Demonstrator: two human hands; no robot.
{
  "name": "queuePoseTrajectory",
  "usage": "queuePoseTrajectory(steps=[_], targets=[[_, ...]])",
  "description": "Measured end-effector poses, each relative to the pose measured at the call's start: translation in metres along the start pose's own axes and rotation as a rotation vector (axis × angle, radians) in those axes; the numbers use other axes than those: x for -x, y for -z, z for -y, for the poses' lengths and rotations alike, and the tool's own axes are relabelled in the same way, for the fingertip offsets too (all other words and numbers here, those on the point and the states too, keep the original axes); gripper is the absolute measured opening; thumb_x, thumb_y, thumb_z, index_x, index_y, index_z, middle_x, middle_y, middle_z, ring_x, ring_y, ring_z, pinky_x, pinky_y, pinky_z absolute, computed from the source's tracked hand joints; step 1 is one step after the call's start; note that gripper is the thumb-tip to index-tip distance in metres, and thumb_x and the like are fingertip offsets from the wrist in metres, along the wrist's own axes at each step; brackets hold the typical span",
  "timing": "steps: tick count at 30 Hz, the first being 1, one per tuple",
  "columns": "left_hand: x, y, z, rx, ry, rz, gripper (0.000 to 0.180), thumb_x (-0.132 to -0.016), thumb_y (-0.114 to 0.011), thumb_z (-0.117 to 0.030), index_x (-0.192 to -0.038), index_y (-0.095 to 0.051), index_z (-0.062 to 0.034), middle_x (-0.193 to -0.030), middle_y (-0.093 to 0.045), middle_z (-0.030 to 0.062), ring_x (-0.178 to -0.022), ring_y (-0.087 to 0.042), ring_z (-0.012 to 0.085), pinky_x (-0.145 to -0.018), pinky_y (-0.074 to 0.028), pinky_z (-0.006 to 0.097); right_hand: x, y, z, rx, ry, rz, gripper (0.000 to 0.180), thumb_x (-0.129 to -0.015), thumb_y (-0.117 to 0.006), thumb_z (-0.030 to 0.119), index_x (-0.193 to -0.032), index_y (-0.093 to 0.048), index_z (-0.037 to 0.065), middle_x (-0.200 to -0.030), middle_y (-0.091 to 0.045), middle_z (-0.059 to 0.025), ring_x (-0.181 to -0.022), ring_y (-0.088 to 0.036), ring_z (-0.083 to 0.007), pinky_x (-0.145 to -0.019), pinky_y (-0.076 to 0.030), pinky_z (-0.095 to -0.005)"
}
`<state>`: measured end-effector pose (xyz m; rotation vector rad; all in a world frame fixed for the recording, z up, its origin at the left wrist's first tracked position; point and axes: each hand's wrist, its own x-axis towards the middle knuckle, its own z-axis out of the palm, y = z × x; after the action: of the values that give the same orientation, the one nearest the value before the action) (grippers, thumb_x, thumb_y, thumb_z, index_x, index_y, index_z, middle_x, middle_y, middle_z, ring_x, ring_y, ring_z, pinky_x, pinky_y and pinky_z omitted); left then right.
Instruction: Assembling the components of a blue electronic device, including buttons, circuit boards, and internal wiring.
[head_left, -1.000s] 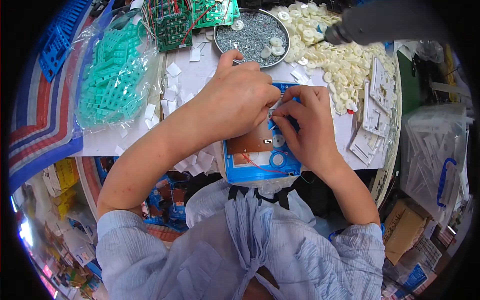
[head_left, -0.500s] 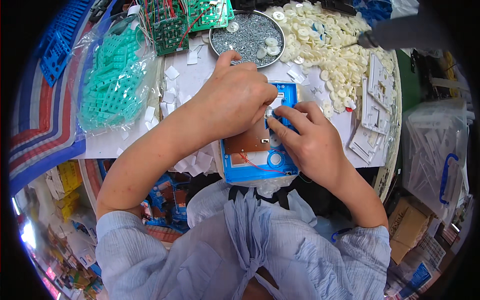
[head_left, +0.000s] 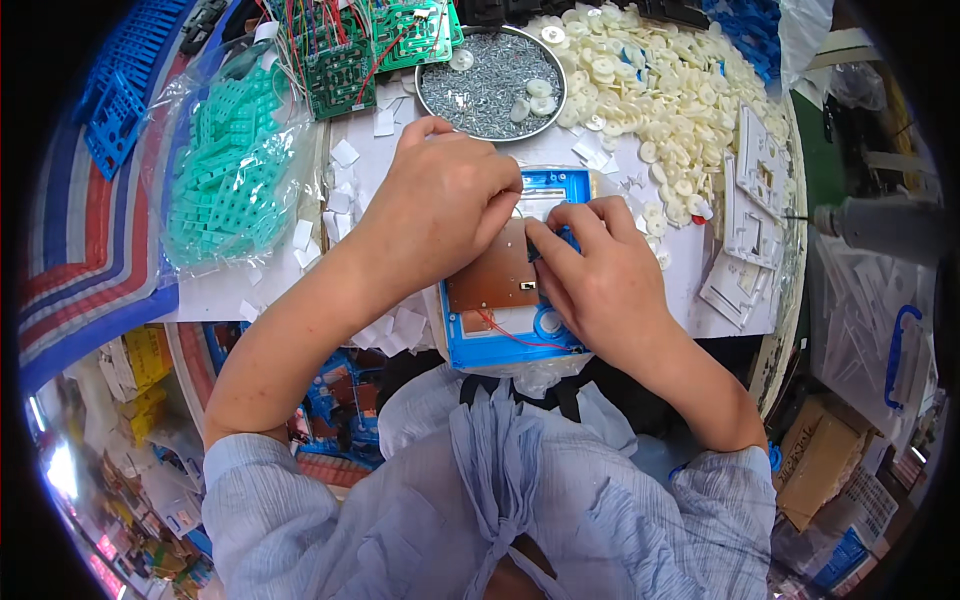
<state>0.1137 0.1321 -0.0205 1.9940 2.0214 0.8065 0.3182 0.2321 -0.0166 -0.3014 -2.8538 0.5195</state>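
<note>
A blue plastic casing [head_left: 465, 351] lies open in front of me, with a brown circuit board [head_left: 490, 280] inside it. The board carries a small slide switch, and red wires [head_left: 510, 332] run below it. My left hand [head_left: 440, 195] is closed in a pinch over the board's upper edge; what its fingertips hold is hidden. My right hand [head_left: 605, 275] reaches over the casing's right side, fingers bent together at the board's upper right corner beside a small dark blue part. Whatever it grips is too covered to name.
Behind the casing stands a round metal tray [head_left: 490, 95] of small screws. White plastic discs [head_left: 650, 90] are heaped to its right, near white plastic frames [head_left: 755, 190]. Green circuit boards [head_left: 340, 75] and a bag of turquoise keypads [head_left: 230, 160] lie left. A grey cylindrical tool [head_left: 880, 225] hangs right.
My left hand has shifted left and slightly down, away from the right hand. The right fingers have moved a little left onto the board's corner. The grey tool has swung right and nearer.
</note>
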Motion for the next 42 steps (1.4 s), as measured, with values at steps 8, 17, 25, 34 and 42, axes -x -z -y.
queuePoseTrajectory(steps=[8, 17, 25, 34, 42], targets=[[0.004, -0.011, 0.001, 0.107, 0.024, -0.14, 0.007, -0.086, -0.075, -0.01, -0.092, -0.071, -0.0088, -0.085, -0.071, 0.0064, -0.083, -0.068, 0.0258, -0.104, -0.042, 0.045, 0.003, 0.015, -0.006, -0.049, 0.099, 0.071, 0.035, -0.08, -0.077, 0.01, -0.114, -0.074, 0.006, -0.12, -0.066, -0.011, -0.106, -0.058, -0.0363, -0.089, -0.054, -0.0424], [-0.002, -0.004, -0.007, -0.019, -0.197, 0.099, 0.008, -0.083, -0.074, -0.013, -0.088, -0.069, -0.0114, -0.085, -0.063, 0.0036, -0.092, -0.062, 0.0251, -0.099, -0.04, 0.047, 0.005, 0.014, -0.007, -0.093, 0.074, 0.062, 0.037, -0.08, -0.078, 0.009, -0.116, -0.072, 0.008, -0.126, -0.065, -0.0114, -0.109, -0.057, -0.0385, -0.091, -0.054, -0.0445], [-0.026, -0.001, -0.029, -0.352, -0.328, 0.371, 0.021, -0.072, -0.077, -0.025, -0.083, -0.069, -0.0089, -0.083, -0.065, 0.005, -0.088, -0.064, 0.0237, -0.091, -0.044, 0.042, 0.007, 0.011, -0.003, -0.077, 0.037, 0.008, 0.024, -0.077, -0.073, 0.011, -0.1, -0.076, 0.004, -0.114, -0.066, -0.0138, -0.105, -0.057, -0.0373, -0.084, -0.056, -0.042], [-0.035, 0.007, -0.045, -0.322, -0.385, 0.439, 0.021, -0.066, -0.08, -0.025, -0.074, -0.07, -0.0089, -0.074, -0.065, 0.0081, -0.079, -0.066, 0.0262, -0.078, -0.045, 0.039, 0.013, 0.007, -0.002, -0.103, 0.0, 0.016, 0.023, -0.075, -0.074, 0.009, -0.097, -0.075, 0.003, -0.114, -0.065, -0.0155, -0.11, -0.058, -0.0394, -0.09, -0.055, -0.0441], [-0.045, 0.004, -0.035, -0.153, -0.346, 0.519, 0.016, -0.07, -0.079, -0.017, -0.076, -0.073, -0.0036, -0.078, -0.072, 0.0149, -0.078, -0.073, 0.0335, -0.069, -0.057, 0.046, 0.014, 0.008, -0.01, -0.135, 0.099, -0.039, 0.027, -0.08, -0.078, 0.009, -0.106, -0.075, 0.004, -0.116, -0.066, -0.0155, -0.109, -0.057, -0.0398, -0.092, -0.053, -0.0436]])
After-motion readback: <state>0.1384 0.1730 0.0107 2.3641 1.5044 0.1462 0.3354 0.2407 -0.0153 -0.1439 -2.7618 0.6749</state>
